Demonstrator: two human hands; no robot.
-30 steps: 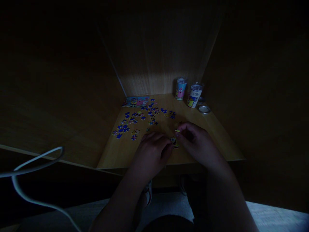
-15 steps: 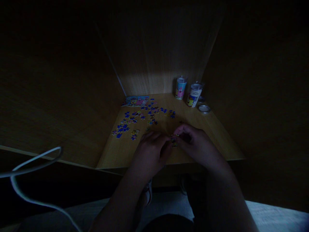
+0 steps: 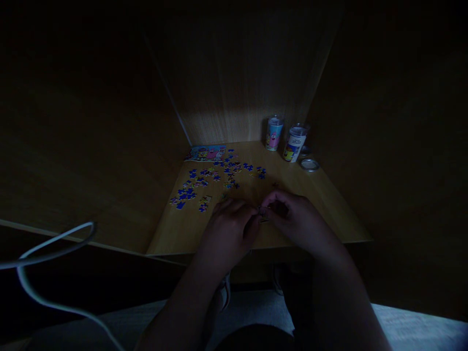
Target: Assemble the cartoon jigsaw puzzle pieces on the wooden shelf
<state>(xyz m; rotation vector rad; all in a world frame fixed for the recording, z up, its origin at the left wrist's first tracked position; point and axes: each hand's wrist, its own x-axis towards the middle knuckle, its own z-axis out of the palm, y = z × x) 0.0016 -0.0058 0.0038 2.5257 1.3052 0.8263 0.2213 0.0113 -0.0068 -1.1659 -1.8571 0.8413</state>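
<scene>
Both forearms reach fwd from the bottom edge, left hand (image 3: 228,229) and right hand (image 3: 298,219) knuckles-up, curled fingertips meeting at centre in a pinch (too dark to tell more re the grip).

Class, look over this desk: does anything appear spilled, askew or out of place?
Loose puzzle pieces lie scattered across the desk. A round lid lies off beside two small tubs. Both hands, left hand and right hand, pinch small pieces together.

head-worn view, forward and down, close over desk (image 3: 321,195)
</scene>
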